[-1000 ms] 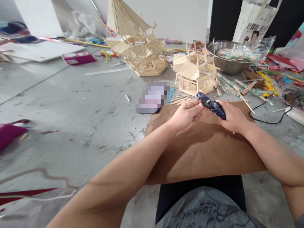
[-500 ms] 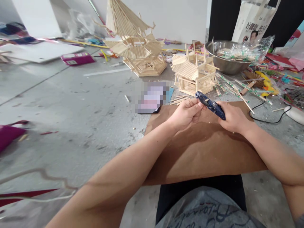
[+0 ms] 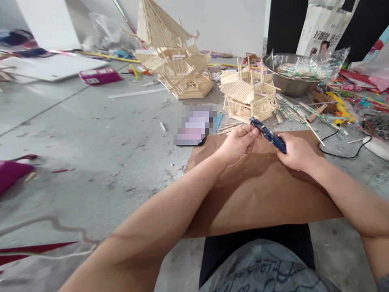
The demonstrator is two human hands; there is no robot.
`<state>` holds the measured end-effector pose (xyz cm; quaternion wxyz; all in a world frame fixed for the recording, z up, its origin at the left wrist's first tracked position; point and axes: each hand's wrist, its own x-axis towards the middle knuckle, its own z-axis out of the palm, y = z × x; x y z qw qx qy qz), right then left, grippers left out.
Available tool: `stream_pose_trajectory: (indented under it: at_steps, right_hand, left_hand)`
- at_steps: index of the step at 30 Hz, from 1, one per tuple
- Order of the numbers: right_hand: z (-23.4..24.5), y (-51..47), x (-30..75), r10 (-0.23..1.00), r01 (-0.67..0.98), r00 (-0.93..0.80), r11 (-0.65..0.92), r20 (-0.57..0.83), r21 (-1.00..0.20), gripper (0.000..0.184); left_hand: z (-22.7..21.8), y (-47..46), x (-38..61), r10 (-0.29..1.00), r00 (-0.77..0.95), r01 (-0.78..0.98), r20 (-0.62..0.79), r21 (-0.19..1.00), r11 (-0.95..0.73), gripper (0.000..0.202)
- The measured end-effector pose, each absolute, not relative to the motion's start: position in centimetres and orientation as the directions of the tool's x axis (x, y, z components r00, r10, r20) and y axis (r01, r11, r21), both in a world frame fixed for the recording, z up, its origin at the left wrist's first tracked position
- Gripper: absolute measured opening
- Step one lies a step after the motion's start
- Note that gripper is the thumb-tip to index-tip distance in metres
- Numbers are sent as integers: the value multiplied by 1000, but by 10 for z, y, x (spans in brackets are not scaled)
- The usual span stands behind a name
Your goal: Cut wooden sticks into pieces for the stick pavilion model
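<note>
My right hand (image 3: 296, 152) is closed around a dark blue tool (image 3: 269, 134) that looks like a glue gun, its tip pointing up and left. My left hand (image 3: 238, 144) has its fingers pinched right at the tool's tip, probably on a small wooden stick that I cannot make out clearly. Both hands hover over a brown cardboard sheet (image 3: 258, 194) on the floor. Just beyond them stands a small wooden-stick house model (image 3: 247, 95).
A taller stick pagoda (image 3: 173, 52) stands further back on the concrete floor. A metal bowl (image 3: 288, 81) with wrapped sticks sits at back right, among loose sticks, a black cable (image 3: 343, 154) and colourful clutter. A magenta object (image 3: 12, 170) lies at far left.
The blue tool has turned a little in my right hand, showing a narrower side. Both hands stay in nearly the same place.
</note>
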<state>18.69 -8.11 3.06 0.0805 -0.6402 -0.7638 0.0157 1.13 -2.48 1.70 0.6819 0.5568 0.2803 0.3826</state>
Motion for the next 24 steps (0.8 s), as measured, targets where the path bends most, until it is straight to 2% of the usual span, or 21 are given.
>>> stream_pose_trajectory:
  at_steps: [12, 24]
  right_hand:
    - [34, -79, 181, 994, 984, -109, 113, 31, -140, 30]
    - [33, -72, 181, 995, 989, -73, 64, -66, -137, 27]
  left_hand:
    - [13, -21, 14, 872, 482, -54, 84, 996, -66, 32]
    - [4, -14, 15, 903, 415, 168, 115, 965, -201, 30]
